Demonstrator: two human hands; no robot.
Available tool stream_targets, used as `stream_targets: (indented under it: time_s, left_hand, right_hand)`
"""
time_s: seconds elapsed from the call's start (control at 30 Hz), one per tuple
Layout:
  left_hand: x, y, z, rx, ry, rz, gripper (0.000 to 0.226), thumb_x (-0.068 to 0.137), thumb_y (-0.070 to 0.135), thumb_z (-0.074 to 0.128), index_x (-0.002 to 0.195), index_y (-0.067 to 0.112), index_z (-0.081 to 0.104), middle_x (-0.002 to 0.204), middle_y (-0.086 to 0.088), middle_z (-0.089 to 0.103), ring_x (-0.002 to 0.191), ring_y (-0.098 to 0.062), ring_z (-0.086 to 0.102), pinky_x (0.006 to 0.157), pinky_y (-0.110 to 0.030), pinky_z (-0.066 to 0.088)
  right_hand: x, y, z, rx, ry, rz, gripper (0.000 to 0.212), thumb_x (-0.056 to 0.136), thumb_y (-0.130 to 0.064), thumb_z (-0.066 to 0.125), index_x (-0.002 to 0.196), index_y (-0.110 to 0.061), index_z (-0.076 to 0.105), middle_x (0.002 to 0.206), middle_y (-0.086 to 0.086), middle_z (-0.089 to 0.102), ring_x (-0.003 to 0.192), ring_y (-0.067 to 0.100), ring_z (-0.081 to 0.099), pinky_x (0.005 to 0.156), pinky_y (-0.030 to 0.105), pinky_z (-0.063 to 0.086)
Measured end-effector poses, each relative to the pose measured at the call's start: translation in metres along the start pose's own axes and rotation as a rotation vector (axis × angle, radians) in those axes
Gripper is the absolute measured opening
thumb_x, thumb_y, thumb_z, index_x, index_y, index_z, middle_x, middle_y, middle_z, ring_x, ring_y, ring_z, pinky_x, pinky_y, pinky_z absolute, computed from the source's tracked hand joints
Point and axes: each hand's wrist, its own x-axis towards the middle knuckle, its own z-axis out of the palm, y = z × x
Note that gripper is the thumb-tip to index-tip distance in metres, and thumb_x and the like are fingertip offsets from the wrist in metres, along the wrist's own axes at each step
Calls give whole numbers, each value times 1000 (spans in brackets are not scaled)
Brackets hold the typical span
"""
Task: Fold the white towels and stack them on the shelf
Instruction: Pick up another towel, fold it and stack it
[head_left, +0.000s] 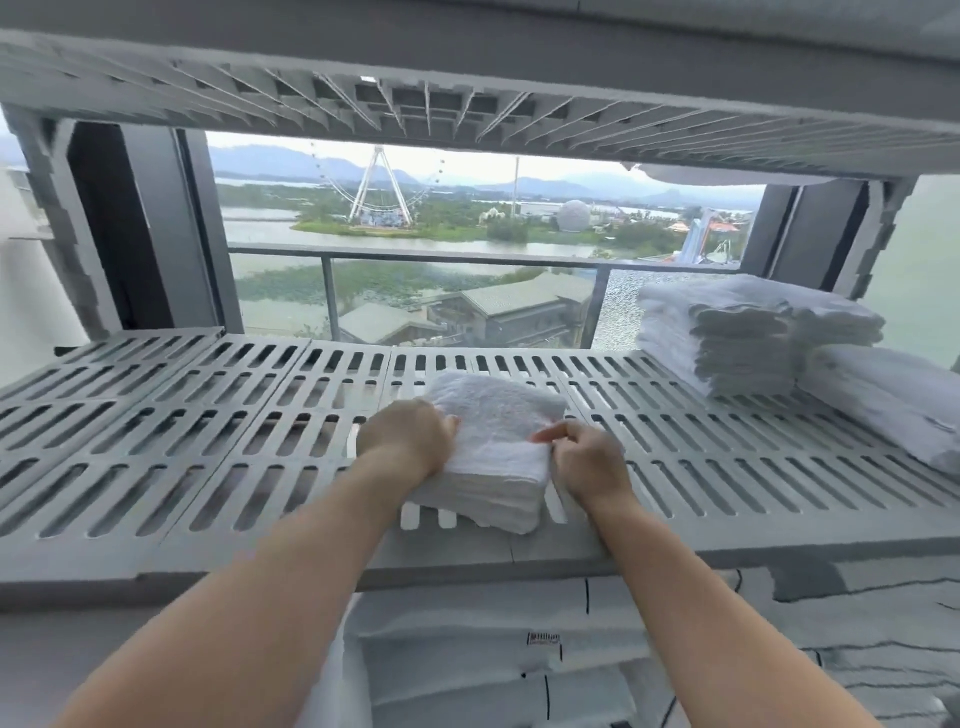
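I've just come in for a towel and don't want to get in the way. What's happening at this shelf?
A person is handling a folded white towel that lies near the front of the grey slatted shelf. The left hand holds its left side and the right hand pinches its right edge. Farther right on the same shelf sits a stack of folded towels, with a single folded towel beside it. More white cloth lies below the shelf.
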Motion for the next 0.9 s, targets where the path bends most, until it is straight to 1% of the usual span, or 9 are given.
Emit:
stream_targets:
  time_s: [0.1, 0.17, 0.23, 0.3, 0.37, 0.47, 0.6, 0.7, 0.9]
  left_hand:
    - [-26, 34, 12, -74, 32, 31, 48, 103, 45, 34, 118, 8, 62, 121, -14, 65, 109, -33, 62, 88, -40, 52]
    - [-41, 52, 14, -119, 63, 10, 45, 100, 43, 40, 116, 8, 62, 117, -15, 67, 106, -32, 63, 82, -37, 50]
    - [-53, 63, 15, -99, 66, 3, 50, 99, 45, 44, 128, 7, 57, 123, -16, 66, 111, -33, 62, 84, -38, 49]
    - [-65, 69, 16, -136, 21, -12, 59, 99, 46, 47, 145, 9, 44, 135, -16, 59, 123, -33, 56, 97, -43, 48]
    - [-73, 73, 15, -207, -12, -30, 61, 100, 42, 49, 151, 10, 38, 142, -15, 55, 130, -33, 52, 106, -44, 45]
    - [-85, 82, 11, -279, 55, -33, 54, 96, 35, 56, 143, 11, 45, 134, -13, 60, 122, -32, 57, 99, -41, 46]
    - [-105, 104, 11, -348, 153, 28, 57, 93, 34, 63, 144, 16, 44, 130, -10, 64, 118, -31, 60, 91, -37, 45]
    - [-111, 135, 14, -421, 189, 87, 59, 93, 34, 64, 144, 15, 43, 130, -11, 65, 118, -32, 60, 87, -34, 41]
    - [-97, 225, 18, -539, 242, 201, 54, 91, 34, 61, 140, 16, 47, 124, -12, 66, 113, -34, 62, 88, -38, 48]
  right_hand:
    - [2, 5, -27, 5, -104, 142, 22, 95, -32, 53, 102, -17, 68, 110, 4, 67, 106, 24, 60, 96, 39, 46]
    - [-7, 10, -42, -74, -147, 100, 22, 91, -41, 64, 102, -22, 60, 99, -5, 63, 89, 11, 58, 82, 29, 47]
    - [-18, 15, -55, -43, -155, 44, 27, 86, -30, 74, 106, -25, 58, 93, -16, 58, 81, -2, 53, 65, 14, 38]
    - [-30, 23, -65, 49, -119, -3, 33, 82, -18, 76, 109, -25, 58, 97, -12, 60, 86, 5, 59, 68, 15, 41]
    - [-42, 25, -69, 114, -85, -35, 36, 81, -9, 72, 111, -24, 60, 100, -8, 62, 94, 14, 62, 74, 17, 44]
    - [-54, 23, -70, 148, -69, -84, 43, 80, 2, 60, 115, -24, 60, 105, -3, 64, 97, 16, 63, 75, 16, 46]
    - [-62, 25, -85, 174, 32, -90, 49, 78, 6, 52, 118, -19, 61, 107, 0, 66, 99, 20, 64, 89, 32, 53]
    - [-63, 33, -109, 149, 134, -122, 49, 77, 6, 54, 119, -18, 62, 110, -2, 68, 101, 19, 64, 93, 35, 52]
    - [-44, 56, -187, 58, 313, -140, 50, 76, 2, 51, 116, -25, 61, 106, -6, 67, 97, 20, 63, 89, 33, 50]
